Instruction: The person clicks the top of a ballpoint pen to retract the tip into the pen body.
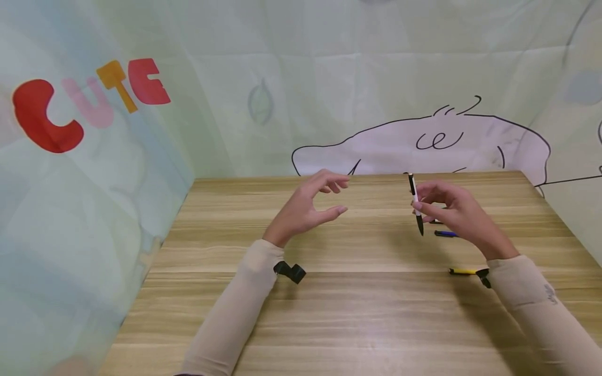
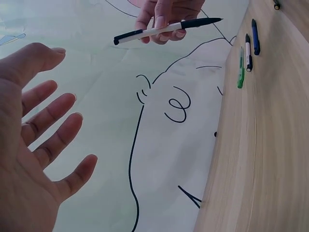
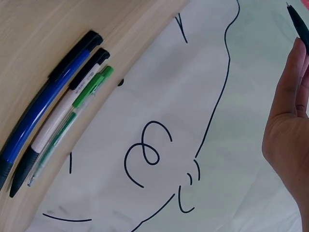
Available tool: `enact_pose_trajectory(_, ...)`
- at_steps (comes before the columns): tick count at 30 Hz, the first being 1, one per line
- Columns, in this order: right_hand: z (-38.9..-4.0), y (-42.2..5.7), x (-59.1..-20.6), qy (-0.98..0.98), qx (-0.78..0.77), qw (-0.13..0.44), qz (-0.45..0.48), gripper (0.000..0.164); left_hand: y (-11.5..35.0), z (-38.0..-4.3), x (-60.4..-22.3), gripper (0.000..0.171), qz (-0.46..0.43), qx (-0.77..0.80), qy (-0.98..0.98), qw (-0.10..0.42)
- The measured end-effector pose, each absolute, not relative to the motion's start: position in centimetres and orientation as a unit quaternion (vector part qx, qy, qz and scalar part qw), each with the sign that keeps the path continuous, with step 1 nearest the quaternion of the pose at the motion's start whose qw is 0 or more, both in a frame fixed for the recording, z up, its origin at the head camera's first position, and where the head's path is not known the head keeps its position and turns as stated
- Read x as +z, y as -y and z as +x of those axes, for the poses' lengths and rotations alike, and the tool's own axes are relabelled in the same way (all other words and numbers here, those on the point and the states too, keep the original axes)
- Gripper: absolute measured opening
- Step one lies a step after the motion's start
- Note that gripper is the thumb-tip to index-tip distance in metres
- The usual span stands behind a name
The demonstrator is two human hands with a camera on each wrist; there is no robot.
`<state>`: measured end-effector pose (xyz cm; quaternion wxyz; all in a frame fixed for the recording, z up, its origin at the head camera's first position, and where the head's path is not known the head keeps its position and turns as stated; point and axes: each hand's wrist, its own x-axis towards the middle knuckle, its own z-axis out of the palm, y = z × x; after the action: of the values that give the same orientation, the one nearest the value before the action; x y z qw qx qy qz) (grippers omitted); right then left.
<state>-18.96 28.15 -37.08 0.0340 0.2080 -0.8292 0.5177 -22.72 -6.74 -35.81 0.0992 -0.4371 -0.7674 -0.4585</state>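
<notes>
A white pen with a black clip and black grip (image 1: 416,201) is pinched between the thumb and fingers of my right hand (image 1: 449,206), held above the table with its tip pointing down. My left hand (image 1: 315,201) hovers to the left over the table, fingers spread and thumb apart, with nothing in it. In the right wrist view a blue pen (image 3: 53,96), a second white pen (image 3: 63,113) and a green pen (image 3: 77,111) lie side by side on the wood. A yellow pen (image 1: 463,271) lies nearer, partly covered by the right wrist's camera strap.
The wood-grain table (image 1: 329,313) reaches back to a printed cloth (image 1: 352,78) with a cartoon drawing. Another cloth wall with the letters CUTE (image 1: 47,120) stands at the left. A black wrist camera (image 1: 291,272) hangs at the left cuff.
</notes>
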Motion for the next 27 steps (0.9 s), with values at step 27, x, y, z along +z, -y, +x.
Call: enact_pose_trajectory(27,-19.5,-25.2,-36.0,0.773,0.567,0.035,0.283,0.03,1.9,-23.1,-34.8,0.069,-0.474,-0.462,0.742,0.105)
